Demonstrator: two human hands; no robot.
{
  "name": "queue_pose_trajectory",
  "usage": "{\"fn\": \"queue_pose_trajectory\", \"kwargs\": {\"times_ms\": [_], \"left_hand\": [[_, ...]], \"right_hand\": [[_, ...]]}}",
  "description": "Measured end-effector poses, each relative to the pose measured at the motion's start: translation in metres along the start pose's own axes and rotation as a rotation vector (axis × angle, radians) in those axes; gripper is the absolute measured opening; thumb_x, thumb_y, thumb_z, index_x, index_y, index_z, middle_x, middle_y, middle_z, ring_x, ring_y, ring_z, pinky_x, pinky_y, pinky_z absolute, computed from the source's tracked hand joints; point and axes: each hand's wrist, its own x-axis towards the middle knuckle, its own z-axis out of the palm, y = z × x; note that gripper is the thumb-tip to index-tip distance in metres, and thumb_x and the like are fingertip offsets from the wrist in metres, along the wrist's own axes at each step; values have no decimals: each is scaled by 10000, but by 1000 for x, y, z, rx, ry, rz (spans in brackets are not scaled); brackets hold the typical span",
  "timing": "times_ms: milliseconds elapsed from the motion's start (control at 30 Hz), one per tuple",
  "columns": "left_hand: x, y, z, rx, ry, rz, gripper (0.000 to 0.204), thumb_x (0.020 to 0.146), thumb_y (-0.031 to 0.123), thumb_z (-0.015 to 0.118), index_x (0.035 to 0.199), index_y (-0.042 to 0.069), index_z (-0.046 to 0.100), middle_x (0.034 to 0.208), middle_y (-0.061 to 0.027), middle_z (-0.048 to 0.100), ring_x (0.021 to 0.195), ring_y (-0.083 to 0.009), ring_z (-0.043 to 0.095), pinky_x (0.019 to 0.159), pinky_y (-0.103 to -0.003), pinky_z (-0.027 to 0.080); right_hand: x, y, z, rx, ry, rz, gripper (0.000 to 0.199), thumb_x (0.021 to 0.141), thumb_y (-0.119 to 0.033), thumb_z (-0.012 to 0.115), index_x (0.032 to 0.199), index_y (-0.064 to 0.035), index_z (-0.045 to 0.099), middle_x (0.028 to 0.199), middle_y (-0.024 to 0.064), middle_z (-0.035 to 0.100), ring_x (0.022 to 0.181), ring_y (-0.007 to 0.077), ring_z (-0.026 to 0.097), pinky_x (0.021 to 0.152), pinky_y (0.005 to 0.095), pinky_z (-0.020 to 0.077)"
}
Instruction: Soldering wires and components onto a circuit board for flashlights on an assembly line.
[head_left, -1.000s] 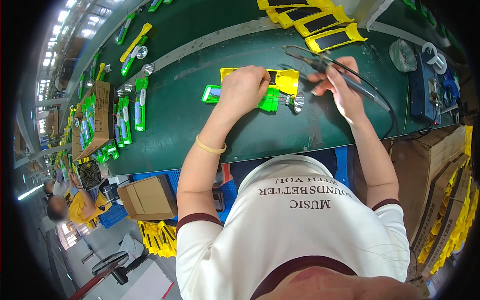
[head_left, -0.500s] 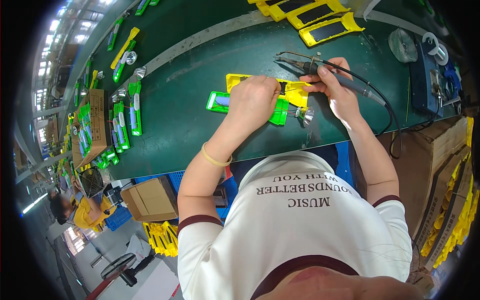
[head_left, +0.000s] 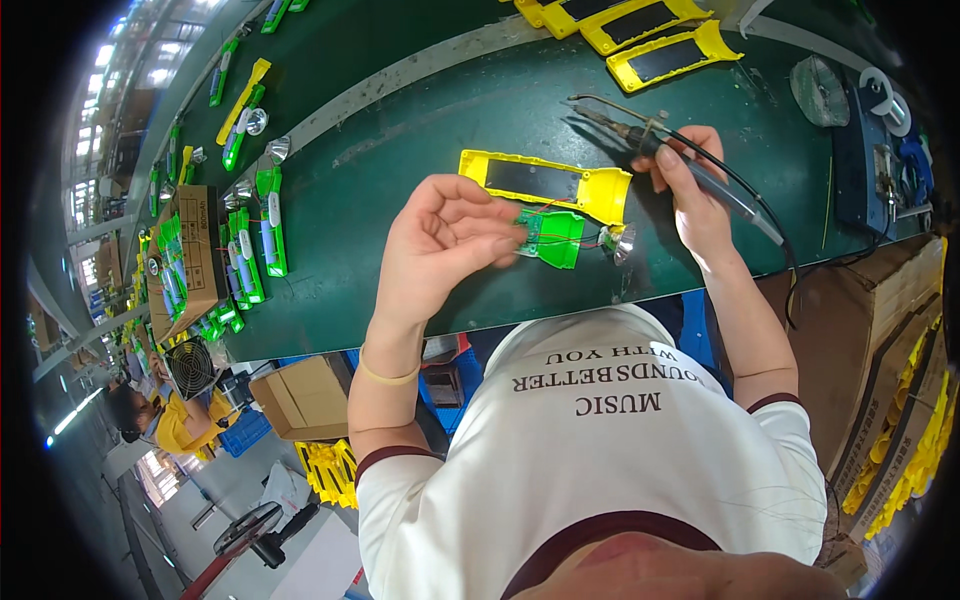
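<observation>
My right hand [head_left: 690,205] grips a soldering iron [head_left: 712,182] with a thin metal feed tube beside its tip, which points up and left above the bench. My left hand [head_left: 445,240] is loosely curled with thumb and fingers apart, its fingertips over a green flashlight housing [head_left: 558,240]. That hand hides the housing's left part. A green circuit board [head_left: 533,228] and thin red and black wires show in it. The wires run to a silver reflector cup [head_left: 618,243] at its right end. Just behind lies a yellow cover [head_left: 603,195] with a dark panel.
More yellow covers [head_left: 665,55] lie at the far edge. Green housings [head_left: 270,230] and a cardboard box [head_left: 188,255] stand at left. A blue soldering unit [head_left: 862,165] with a solder spool [head_left: 893,105] is at right. The iron's cable [head_left: 792,270] hangs over the front edge.
My left hand has drawn back left and turned, uncovering the yellow cover and the circuit board. My right hand has moved slightly right with the iron, away from the yellow cover.
</observation>
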Motion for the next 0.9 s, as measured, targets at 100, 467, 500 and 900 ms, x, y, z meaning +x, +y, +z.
{"fn": "queue_pose_trajectory", "kwargs": {"times_ms": [100,467,500,900], "left_hand": [[1,-12,-11,-400,8,16,98,789,-68,590,866,-38,538,872,-174,633,771,-227,646,710,-312,549],[53,-18,-52,1082,-136,527,69,715,59,611,774,45,644,758,-95,552,729,-254,555,660,-347,472],[54,-16,-52,1081,-131,524,69,715,59,611,774,45,644,758,-95,552,729,-254,555,660,-347,472],[57,-13,-48,1188,-187,499,57,735,52,595,774,28,630,769,-110,518,707,-265,551,649,-346,471]], "right_hand": [[-5,-10,5,153,-33,51,256,853,-148,605,949,-49,389,772,74,574,672,79,529,597,193,404],[-14,2,48,-178,-119,96,276,805,-193,653,840,-46,423,694,10,509,595,48,439,519,215,371],[-14,5,47,-187,-144,106,273,808,-198,648,842,-46,424,690,9,506,604,47,441,526,215,374],[-10,-3,54,-382,-243,76,252,790,-180,631,855,-40,432,677,24,499,616,66,467,537,241,401]]}}
